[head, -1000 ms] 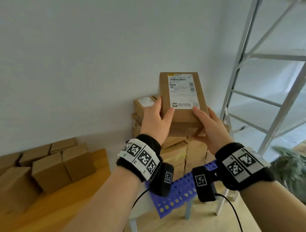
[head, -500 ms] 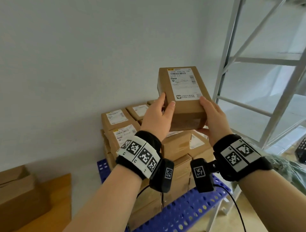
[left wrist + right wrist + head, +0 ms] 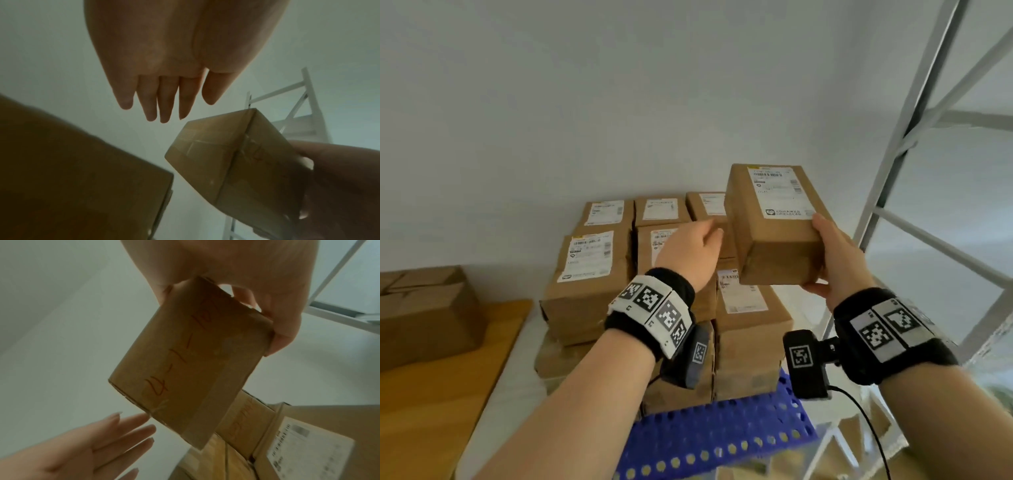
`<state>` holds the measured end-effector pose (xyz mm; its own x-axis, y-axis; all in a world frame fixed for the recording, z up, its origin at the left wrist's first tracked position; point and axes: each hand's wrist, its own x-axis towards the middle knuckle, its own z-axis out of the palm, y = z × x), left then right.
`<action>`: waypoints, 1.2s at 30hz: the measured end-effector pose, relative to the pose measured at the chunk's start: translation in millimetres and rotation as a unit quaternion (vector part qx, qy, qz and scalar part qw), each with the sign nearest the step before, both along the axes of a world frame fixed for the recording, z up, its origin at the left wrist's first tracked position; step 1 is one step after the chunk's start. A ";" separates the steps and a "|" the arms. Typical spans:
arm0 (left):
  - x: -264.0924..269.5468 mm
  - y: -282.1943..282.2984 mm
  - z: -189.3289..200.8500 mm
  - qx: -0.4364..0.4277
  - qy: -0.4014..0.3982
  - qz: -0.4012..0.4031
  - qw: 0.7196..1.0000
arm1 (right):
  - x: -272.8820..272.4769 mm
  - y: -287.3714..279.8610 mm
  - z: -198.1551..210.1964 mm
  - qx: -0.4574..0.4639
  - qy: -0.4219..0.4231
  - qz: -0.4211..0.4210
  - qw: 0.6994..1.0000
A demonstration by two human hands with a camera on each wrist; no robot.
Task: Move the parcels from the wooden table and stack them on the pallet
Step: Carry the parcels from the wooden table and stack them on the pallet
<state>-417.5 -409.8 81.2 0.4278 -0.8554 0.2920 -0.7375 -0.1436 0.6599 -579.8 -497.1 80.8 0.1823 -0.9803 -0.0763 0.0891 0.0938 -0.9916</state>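
My right hand (image 3: 825,253) grips a brown cardboard parcel (image 3: 774,222) with a white label, held above the right side of the stack of parcels (image 3: 592,270) on the blue perforated pallet (image 3: 715,442). In the right wrist view the parcel (image 3: 193,356) shows red handwriting on its underside, with my thumb and fingers curled round its near end. My left hand (image 3: 698,246) hovers just left of the parcel, fingers straight, touching nothing; the left wrist view shows the hand (image 3: 162,97) apart from the parcel (image 3: 232,162).
More brown parcels (image 3: 424,308) sit on the wooden table (image 3: 441,394) at the left. A white metal rack frame (image 3: 893,137) stands at the right, close to the pallet. A white wall is behind the stack.
My left hand has let go of the parcel and opened beside it. The right hand has carried the parcel rightward and lower over the stack. The view has swung towards the pallet.
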 end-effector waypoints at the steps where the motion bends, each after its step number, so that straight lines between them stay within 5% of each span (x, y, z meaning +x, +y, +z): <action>1: -2.9 -1.2 -3.4 0.020 -0.013 0.020 1.000 | -4.1 -3.4 -4.1 0.008 0.008 0.013 1.000; 9: -9.1 -3.5 -23.6 0.158 -0.173 0.103 0.967 | -3.5 -20.4 -43.7 0.071 0.042 0.093 0.992; 36: 4.1 -5.7 -44.3 0.168 -0.219 0.075 0.958 | 33.4 -41.2 -66.8 -0.071 0.241 0.071 0.965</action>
